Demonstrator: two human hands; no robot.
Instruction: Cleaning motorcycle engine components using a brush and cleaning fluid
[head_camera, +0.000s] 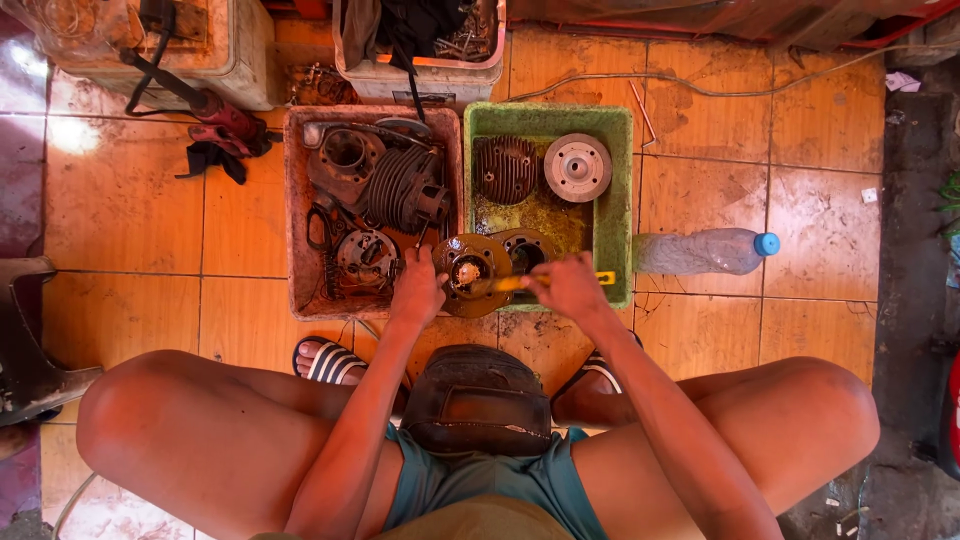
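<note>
Here's the round cover (467, 272), a rusty brown disc with a pale hub, sitting at the near edge where the two tubs meet. The left hand (416, 290) grips it by its left rim, fingers curled tight round the metal. The right hand (568, 286) is clamped on a yellow-handled tool (530, 281), its tip pointing in at the middle of the cover and the yellow end poking out past the knuckles. The two hands are set apart, one each side of the disc.

Just behind the cover, a second ring part (524, 248) lies in the green tub (612, 200), standing in murky liquid. Further back in that tub, a dark finned head (504, 168) and beside it a pale grey disc (577, 167). To the left, the reddish tub (296, 215) is crowded: a finned cylinder (400, 188), a housing (346, 153) with a round bore, another round piece (365, 258) near the left hand.

Out to the right, a clear plastic bottle (703, 251) with a blue cap lies on its side on the orange tiled floor (800, 220), just beside the green tub. The person is squatting, bare knees wide, striped sandal (326, 360) under the left leg. At the back, a white crate (420, 60) of odds and ends.
</note>
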